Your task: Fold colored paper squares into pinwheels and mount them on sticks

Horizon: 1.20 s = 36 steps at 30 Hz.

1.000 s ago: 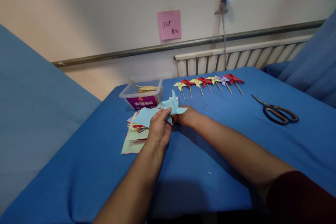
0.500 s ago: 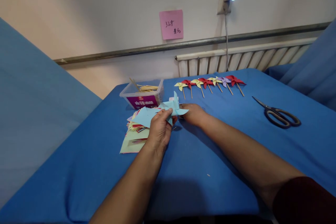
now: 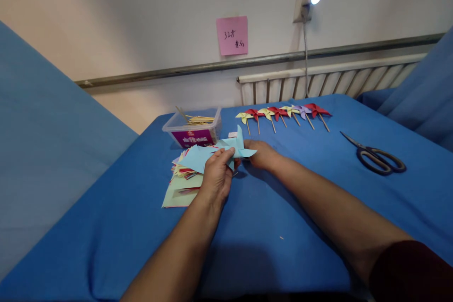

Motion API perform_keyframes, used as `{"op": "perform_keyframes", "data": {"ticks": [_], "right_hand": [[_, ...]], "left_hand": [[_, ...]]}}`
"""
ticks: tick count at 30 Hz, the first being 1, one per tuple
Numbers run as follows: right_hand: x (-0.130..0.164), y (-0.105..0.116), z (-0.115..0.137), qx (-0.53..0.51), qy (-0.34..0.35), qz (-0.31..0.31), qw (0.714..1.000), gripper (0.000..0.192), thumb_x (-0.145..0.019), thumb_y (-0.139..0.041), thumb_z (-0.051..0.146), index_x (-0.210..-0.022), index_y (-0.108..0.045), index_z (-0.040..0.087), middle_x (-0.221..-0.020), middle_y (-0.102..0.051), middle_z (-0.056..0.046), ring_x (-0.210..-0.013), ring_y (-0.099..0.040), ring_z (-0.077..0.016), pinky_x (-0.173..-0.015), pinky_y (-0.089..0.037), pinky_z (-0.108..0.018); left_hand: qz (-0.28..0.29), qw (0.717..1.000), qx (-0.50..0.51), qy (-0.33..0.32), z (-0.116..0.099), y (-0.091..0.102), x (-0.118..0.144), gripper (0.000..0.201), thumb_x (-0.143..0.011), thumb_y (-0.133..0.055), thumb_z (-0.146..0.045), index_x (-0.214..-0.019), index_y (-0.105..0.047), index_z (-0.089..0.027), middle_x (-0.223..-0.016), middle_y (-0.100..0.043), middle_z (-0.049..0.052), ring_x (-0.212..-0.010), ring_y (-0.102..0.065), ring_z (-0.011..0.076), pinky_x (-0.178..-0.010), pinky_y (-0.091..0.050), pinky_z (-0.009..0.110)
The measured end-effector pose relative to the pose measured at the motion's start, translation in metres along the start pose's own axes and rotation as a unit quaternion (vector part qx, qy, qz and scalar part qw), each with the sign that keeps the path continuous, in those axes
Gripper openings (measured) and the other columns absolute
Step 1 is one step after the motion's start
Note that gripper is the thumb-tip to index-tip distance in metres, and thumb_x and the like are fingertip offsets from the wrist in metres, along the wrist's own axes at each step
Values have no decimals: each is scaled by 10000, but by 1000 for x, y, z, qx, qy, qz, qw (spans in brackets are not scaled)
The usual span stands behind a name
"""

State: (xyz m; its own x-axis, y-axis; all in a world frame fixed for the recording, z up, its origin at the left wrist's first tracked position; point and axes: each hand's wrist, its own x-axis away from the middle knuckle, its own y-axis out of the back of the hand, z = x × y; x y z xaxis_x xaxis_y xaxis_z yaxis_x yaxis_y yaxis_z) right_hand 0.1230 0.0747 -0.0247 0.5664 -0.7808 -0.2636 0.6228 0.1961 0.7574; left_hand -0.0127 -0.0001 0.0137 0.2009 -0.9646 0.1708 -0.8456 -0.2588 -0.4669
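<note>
Gripping the light-blue paper pinwheel [image 3: 235, 146] at frame centre, both hands, left hand [image 3: 216, 175] and right hand [image 3: 261, 153], have barely shifted, folding unfinished.

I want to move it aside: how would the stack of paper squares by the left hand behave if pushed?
The stack of paper squares already lies fanned and uneven, so it would probably slide apart rather than move whole. The sheets look thin, likely light and floppy. The blue tablecloth may drag the bottom sheets.
</note>
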Motion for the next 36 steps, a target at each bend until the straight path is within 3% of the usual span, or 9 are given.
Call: {"op": "perform_keyframes", "data": {"ticks": [7,9,15,24,30,36], "right_hand": [[19,11,7,4,-68,14,998,161,-866,-560,252,-955,-688,210,-946,-722,-68,-844,-652,-229,-665,-419,-269],[38,15,-1,24,-62,39,997,150,-875,-534,201,-926,-675,201,-926,-705,-59,-816,-631,-201,-691,-413,-264],[80,21,-32,75,-61,37,995,80,-869,-569,175,-863,-648,159,-924,-616,-67,-830,-562,-162,-756,-406,-263],[78,26,-19,137,-48,43,988,144,-923,-529,254,-977,-646,189,-919,-626,-48,-837,-570,-161,-731,-375,-254],[80,33,-9,243,-43,87,965,226,-946,-445,229,-947,-666,184,-922,-652,-73,-815,-608,-180,-695,-368,-269],[80,30,-1,277,-59,93,955,286,-961,-400,236,-958,-678,172,-939,-675,-90,-820,-636,-195,-703,-388,-276]], "left_hand": [[29,999,-33,-23,5,-3,5,207,-607,-800,-237,-696,-642,-136,-629,-598,-17,-549,-526,94,-555,-450,229],[43,998,-45,-26,10,-3,6,196,-618,-792,-242,-684,-644,-133,-629,-599,-11,-554,-523,96,-555,-437,228],[65,994,-88,9,28,-6,10,196,-641,-780,-271,-678,-646,-133,-638,-617,12,-590,-543,116,-583,-433,244],[58,992,-112,8,29,-5,4,191,-634,-783,-274,-674,-655,-138,-645,-624,15,-594,-535,115,-582,-427,239],[62,991,-115,19,32,-2,1,195,-641,-783,-278,-694,-655,-141,-652,-625,15,-596,-539,118,-577,-424,238],[65,990,-123,19,34,-1,1,198,-653,-777,-296,-695,-653,-147,-646,-629,16,-579,-532,115,-569,-419,236]]}}
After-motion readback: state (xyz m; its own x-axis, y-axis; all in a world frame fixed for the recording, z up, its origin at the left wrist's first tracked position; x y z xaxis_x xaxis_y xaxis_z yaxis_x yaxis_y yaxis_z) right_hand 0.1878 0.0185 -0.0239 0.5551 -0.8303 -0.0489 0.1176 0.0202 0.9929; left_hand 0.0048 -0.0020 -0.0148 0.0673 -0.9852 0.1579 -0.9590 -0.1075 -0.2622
